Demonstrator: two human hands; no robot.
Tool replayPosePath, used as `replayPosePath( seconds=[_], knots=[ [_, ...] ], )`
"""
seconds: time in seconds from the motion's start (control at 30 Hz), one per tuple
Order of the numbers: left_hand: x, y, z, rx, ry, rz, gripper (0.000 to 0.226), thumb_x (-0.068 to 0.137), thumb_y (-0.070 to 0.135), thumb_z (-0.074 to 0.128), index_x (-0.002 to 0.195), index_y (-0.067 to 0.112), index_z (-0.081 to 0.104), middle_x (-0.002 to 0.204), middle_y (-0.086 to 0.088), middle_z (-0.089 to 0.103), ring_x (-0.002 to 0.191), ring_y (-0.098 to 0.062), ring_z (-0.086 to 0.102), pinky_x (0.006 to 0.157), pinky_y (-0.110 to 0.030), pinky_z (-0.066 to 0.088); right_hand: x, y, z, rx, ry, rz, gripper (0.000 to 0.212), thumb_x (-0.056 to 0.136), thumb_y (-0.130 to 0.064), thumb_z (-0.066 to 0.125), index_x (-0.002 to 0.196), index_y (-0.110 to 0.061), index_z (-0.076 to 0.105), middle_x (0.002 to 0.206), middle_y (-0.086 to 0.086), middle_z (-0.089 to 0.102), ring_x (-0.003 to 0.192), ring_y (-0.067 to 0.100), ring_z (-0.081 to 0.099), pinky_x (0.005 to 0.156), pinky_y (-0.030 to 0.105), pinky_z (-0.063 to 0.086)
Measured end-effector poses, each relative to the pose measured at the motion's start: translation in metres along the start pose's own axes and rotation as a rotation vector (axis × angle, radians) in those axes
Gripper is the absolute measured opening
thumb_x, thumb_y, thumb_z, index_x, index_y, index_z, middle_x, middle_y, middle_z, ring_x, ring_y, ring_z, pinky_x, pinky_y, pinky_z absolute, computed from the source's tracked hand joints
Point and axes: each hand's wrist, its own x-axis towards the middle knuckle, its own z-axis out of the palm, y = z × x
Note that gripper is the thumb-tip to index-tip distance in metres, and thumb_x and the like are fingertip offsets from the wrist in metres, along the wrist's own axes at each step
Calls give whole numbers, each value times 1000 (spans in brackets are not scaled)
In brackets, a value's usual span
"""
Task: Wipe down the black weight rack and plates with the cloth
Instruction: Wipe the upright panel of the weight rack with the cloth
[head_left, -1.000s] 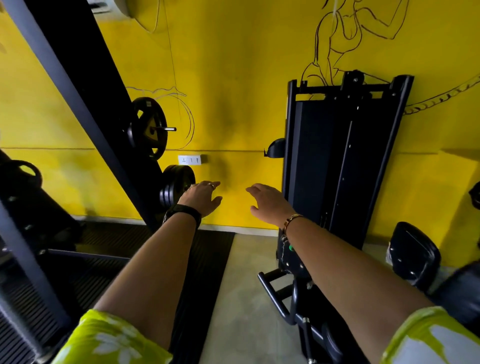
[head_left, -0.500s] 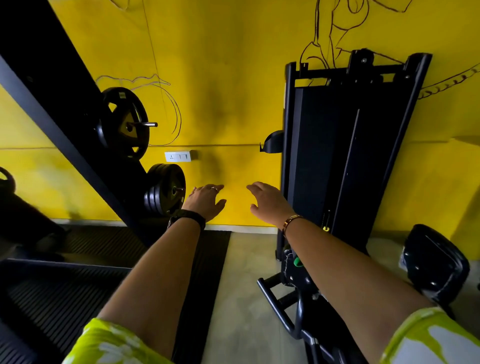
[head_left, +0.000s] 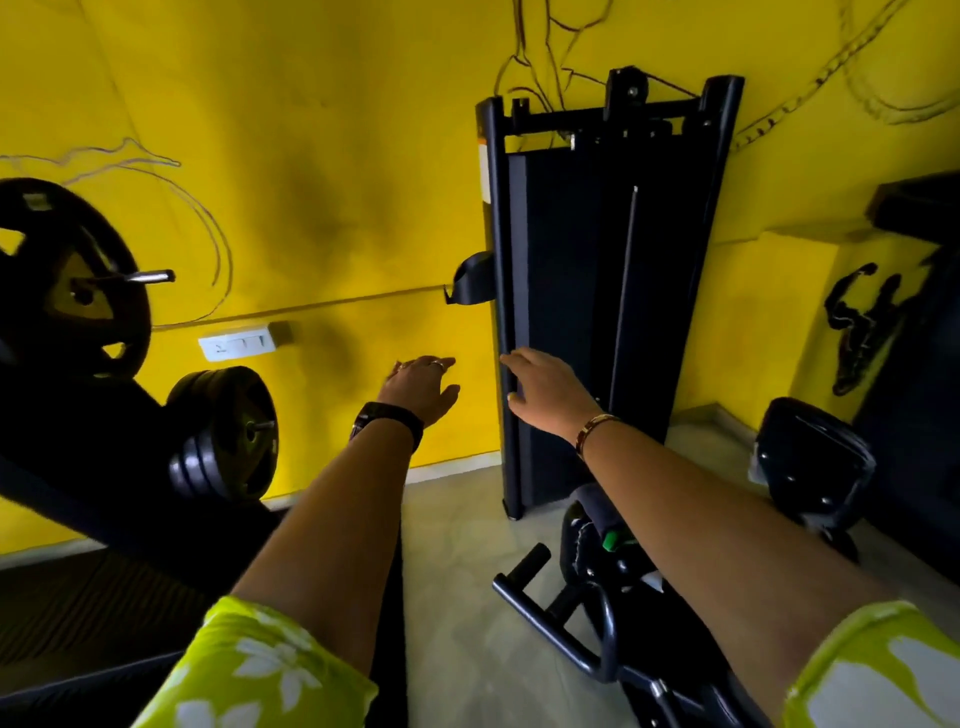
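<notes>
Black weight plates (head_left: 228, 431) hanging on slanted weight rack (head_left: 78, 467), far left by yellow wall (head_left: 322, 156). Left hand (head_left: 421, 389) hovering before wall, fingers loosely spread, holding nothing. Right hand (head_left: 545, 395) hovering at weight-stack machine (head_left: 571, 286) upright, fingers relaxed, empty; contact unclear.

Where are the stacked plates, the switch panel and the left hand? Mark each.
stacked plates (head_left: 221, 415), head view, front plate's face.
switch panel (head_left: 238, 343), head view, white front.
left hand (head_left: 418, 387), head view, back of hand.

Matt black metal weight rack (head_left: 597, 312)
</notes>
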Motion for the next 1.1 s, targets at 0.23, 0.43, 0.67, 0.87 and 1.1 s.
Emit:
replayPosePath(
  seconds=[0.23, 0.43, 0.67, 0.87, 1.1],
  knots=[
    [50, 40, 39, -89, -22, 134, 50, 100, 30, 50, 147, 19, 39, 148, -6, 45, 137, -25, 40, 116, -42, 22, -3, 34, 4, -65, 1, 160, 57, 94, -18, 55, 147, -10, 35, 148, 7, 39, 137, 23, 36, 113, 34, 27],
    [74, 88, 89, -220, -128, 201, 52, 98, 33, 52, 147, 20, 40, 145, -8, 49, 132, -32, 44, 111, -44, 36, -20, 94, 2, -122, -18, 295, 58, 93, -17, 56, 147, -9, 37, 149, 9, 39, 138, 24, 35, 112, 32, 29],
    [100, 135, 131, -260, -203, 242, 48, 98, 29, 51, 144, 16, 44, 143, -11, 50, 129, -32, 47, 113, -44, 32, -37, 157, 14, -146, -102, 346, 56, 95, -18, 53, 148, -11, 35, 150, 6, 36, 136, 23, 37, 107, 30, 30],
    [106, 154, 180, -252, -300, 154, 49, 99, 31, 49, 145, 19, 42, 144, -11, 49, 129, -33, 47, 113, -43, 29, -40, 201, 48, -80, -224, 321, 56, 93, -15, 55, 146, -10, 37, 146, 8, 41, 132, 24, 41, 107, 32, 34],
    [97, 147, 231, -239, -413, 35, 51, 98, 34, 49, 147, 24, 40, 146, -8, 48, 131, -35, 44, 109, -43, 37, -56, 225, 103, -26, -436, 262, 56, 93, -19, 56, 146, -12, 38, 146, 7, 40, 133, 25, 40, 108, 34, 33]
  ],
)
